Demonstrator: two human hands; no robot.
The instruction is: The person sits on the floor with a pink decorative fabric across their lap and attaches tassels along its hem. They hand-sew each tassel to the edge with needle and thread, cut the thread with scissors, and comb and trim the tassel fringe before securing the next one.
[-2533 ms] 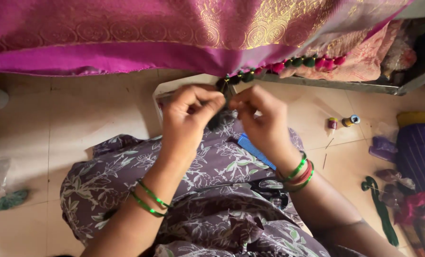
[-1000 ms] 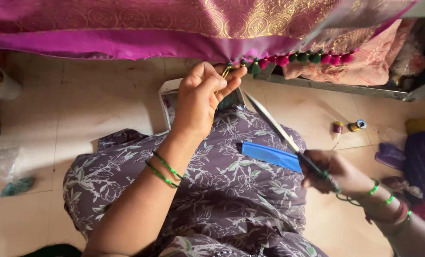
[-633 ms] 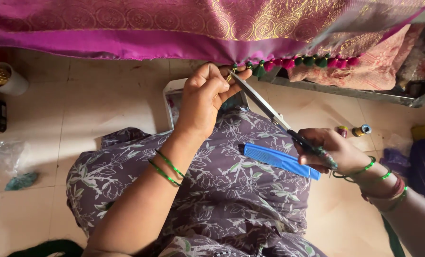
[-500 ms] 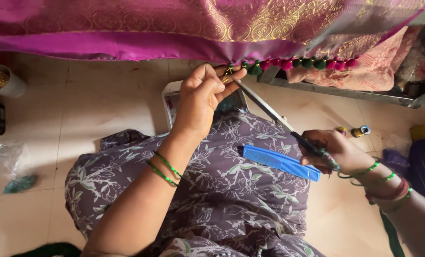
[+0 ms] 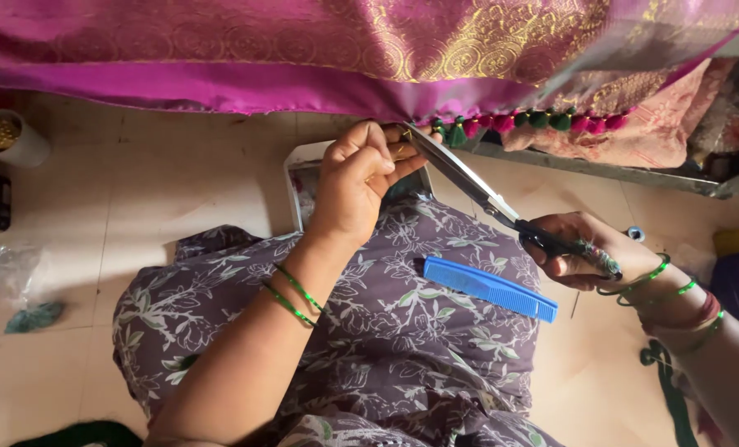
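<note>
Down at the left edge, a white cup (image 5: 23, 142) of gold beads is standing on the floor, with a clear plastic bag (image 5: 9, 273) lying below it. The left hand (image 5: 357, 178) is pinching the magenta fabric's (image 5: 220, 83) hem just beside a row of green and pink tassels (image 5: 535, 121). The right hand (image 5: 580, 248) is gripping long scissors (image 5: 477, 186), whose tips are reaching the pinch. The hands are well apart. A blue comb (image 5: 489, 288) is lying on the lap, between the arms.
</note>
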